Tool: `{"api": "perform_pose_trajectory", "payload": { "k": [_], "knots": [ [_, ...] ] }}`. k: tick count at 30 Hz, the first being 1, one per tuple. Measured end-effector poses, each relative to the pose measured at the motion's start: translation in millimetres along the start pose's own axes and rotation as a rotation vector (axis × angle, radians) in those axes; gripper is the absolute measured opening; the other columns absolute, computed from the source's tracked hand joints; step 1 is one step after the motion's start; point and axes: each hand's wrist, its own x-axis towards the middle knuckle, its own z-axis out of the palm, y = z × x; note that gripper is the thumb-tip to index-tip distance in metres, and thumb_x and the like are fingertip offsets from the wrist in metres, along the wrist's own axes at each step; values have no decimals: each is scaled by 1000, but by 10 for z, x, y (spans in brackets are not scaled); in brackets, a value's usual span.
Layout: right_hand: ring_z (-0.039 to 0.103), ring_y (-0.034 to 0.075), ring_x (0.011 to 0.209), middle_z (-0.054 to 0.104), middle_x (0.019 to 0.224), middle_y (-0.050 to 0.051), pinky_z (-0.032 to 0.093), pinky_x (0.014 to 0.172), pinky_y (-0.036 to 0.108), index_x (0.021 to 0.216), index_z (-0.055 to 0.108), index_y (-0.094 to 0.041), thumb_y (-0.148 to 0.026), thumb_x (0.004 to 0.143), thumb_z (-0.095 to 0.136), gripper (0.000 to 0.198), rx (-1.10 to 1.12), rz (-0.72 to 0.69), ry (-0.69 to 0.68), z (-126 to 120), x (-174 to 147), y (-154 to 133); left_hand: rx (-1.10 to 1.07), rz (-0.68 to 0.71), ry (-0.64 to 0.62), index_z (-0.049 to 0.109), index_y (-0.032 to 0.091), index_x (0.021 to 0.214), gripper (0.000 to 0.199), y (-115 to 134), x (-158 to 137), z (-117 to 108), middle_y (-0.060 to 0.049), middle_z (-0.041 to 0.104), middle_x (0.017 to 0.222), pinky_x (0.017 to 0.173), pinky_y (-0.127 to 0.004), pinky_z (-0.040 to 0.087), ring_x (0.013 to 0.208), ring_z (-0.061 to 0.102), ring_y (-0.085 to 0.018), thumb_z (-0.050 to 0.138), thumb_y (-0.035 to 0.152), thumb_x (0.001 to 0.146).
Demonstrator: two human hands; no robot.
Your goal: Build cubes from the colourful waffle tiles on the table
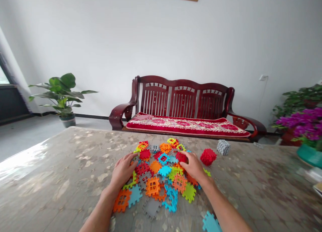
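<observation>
Interlocking plastic tiles in orange, blue, lime, red and grey lie in a loose heap on the table, an orange window tile (152, 186) near its front. At the heap's left side rests my left hand (123, 170), fingers stretched out over the edge tiles, close to a red tile (145, 154); nothing shows in its grip. On the right, my right hand (193, 165) has thumb and fingers closed around the edge of a red tile (181, 157). Just beyond it stand a stack of red tiles (208, 157) and a stack of grey tiles (223, 147).
A patterned cloth (62, 178) covers the table. One blue tile (211, 222) lies apart near my right forearm. Purple flowers in a teal pot (310, 155) stand at the right. Behind the table is a wooden bench (182, 103); a potted plant (67, 120) is at left.
</observation>
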Motion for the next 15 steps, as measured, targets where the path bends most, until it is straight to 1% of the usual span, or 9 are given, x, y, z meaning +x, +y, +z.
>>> {"api": "perform_pose_trajectory", "payload": {
  "k": [2,4,6,9,10,12,15],
  "knots": [
    [58,25,115,68,118,7,42,103,39,121,65,-22,-22,73,64,48,-9,-11,22,2,-13,-20,-1,0,-2,61,29,128,44,-10,5,7,-4,60,139,112,-40,36,129,54,-22,43,37,89],
    [58,24,113,68,117,7,43,102,38,120,65,-22,-24,74,64,46,-6,-26,88,-30,-26,-28,-1,1,-2,61,29,128,44,-19,8,14,-4,59,140,112,-40,35,129,53,-21,42,37,90],
    [58,24,111,68,117,8,43,100,39,119,64,-21,-29,77,62,43,-9,-37,201,-118,-31,-14,-3,4,1,61,30,128,43,-27,8,20,-4,59,140,112,-38,35,129,53,-20,42,37,90],
    [58,26,110,68,116,10,43,99,42,120,63,-19,-34,79,59,44,-88,-29,398,-352,-29,68,-5,8,12,61,30,128,43,-33,5,25,-3,60,139,112,-37,35,128,54,-20,43,38,89],
    [58,27,109,68,116,11,42,98,42,121,63,-18,-35,79,59,45,-132,-7,448,-444,-29,111,-6,9,17,61,30,128,43,-33,4,25,-2,60,139,112,-37,36,128,54,-20,43,38,89],
    [58,29,104,68,114,12,43,95,43,122,62,-18,-36,78,58,47,-227,71,508,-619,-37,204,-5,9,22,62,30,127,43,-27,2,20,-2,61,138,111,-36,36,127,55,-20,44,38,89],
    [59,30,99,69,110,13,43,89,43,123,62,-18,-39,78,57,50,-345,224,517,-798,-71,328,5,3,11,62,30,128,43,-7,-1,3,-2,60,138,111,-37,36,128,54,-20,43,38,89]
  ]
}}
